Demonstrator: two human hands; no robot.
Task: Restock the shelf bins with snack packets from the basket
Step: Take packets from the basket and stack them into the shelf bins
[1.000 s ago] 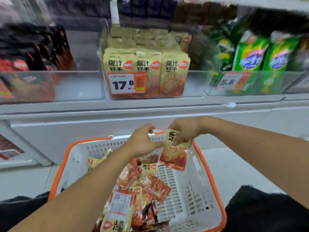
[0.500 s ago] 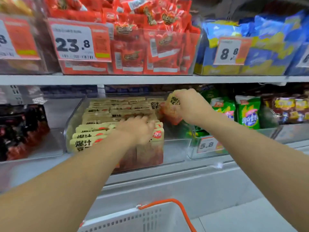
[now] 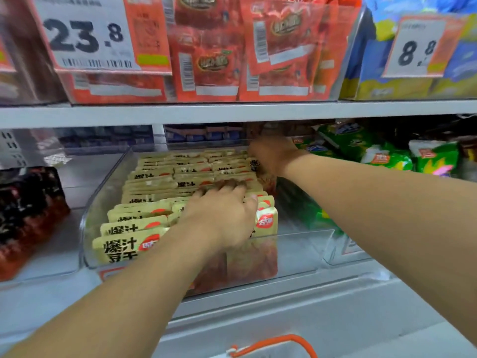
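Shelf tags (image 3: pixel 87 34) read 23.8, 8.8; packets (image 3: pixel 124 248) read 爆汁豆干

Two hands (image 3: pixel 222 215), two price tags (image 3: pixel 87 34) (packets uncountable).

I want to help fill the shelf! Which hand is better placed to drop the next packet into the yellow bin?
Probably the right hand: it grips a yellow packet at the back right of the clear bin. The left hand rests on the packet rows, holding none.
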